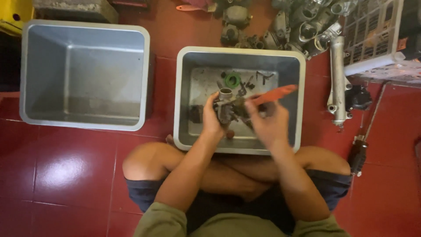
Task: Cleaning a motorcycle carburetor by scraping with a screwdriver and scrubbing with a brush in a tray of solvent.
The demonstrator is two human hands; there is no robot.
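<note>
- Two grey metal tubs (pixel 85 72) (pixel 239 55) on the red tiled floor.
- One orange-handled brush (pixel 274 93).
- One carburettor (pixel 228 107).
- One green ring (pixel 233 80).
- Perhaps a dozen engine parts (pixel 280 28) piled behind; the heap is too jumbled to count.

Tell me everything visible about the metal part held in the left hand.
The metal part is a small, grimy, grey-brown cast piece with a round open tube end facing up at its top. It looks like dull, dirty metal. The left hand grips it from the left side, holding it above the inside of the grey tub. The right hand holds an orange-handled brush whose head end meets the part's right side; fine details are blurred.
</note>
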